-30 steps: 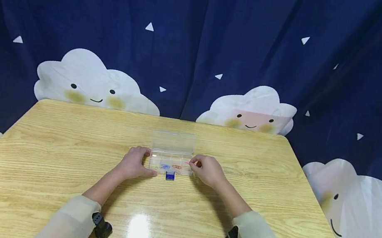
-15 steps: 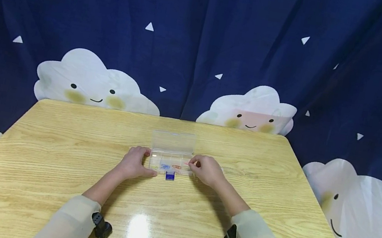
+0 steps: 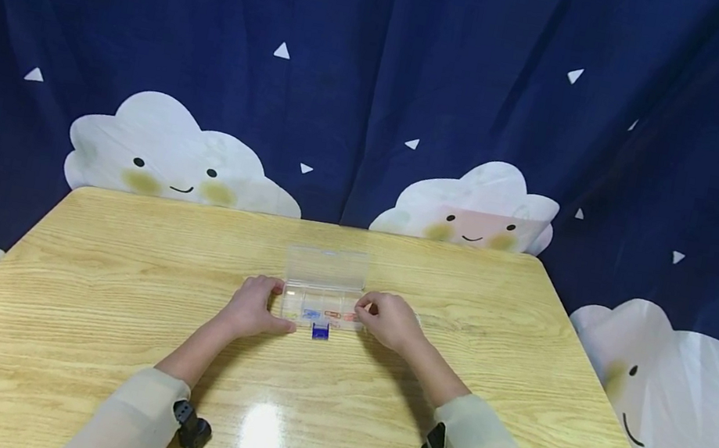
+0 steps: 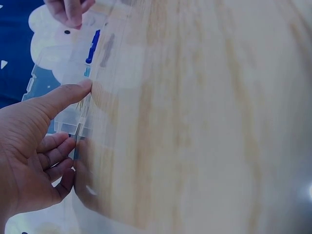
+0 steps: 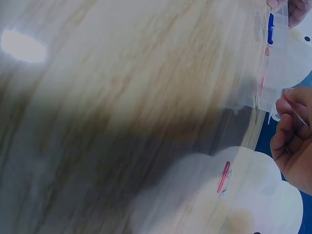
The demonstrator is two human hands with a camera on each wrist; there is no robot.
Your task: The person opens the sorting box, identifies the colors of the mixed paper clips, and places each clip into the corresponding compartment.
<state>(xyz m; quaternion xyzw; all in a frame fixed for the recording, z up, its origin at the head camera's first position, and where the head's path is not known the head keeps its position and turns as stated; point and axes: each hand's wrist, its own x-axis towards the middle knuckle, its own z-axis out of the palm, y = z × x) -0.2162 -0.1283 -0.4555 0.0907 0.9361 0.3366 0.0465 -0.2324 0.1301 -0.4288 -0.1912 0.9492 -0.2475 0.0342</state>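
Note:
A clear compartment box with a blue latch lies on the table, its lid raised at the back. Blue paper clips, a red paper clip and pinkish-red clips lie in separate compartments. My left hand holds the box's left end, with the thumb along the front edge and the other fingers curled at the end wall. Over the rightmost compartment, my right hand has thumb and index finger together. Nothing clearly shows between those fingertips.
On the table right of the box, a red clip-like piece and small silvery loops show in the right wrist view. A blue curtain with clouds hangs behind the wooden table.
The pink clip that stuck out from my right fingertips is gone from them, and pinkish-red shows lower down in the right compartment. My left hand and the box have stayed put.

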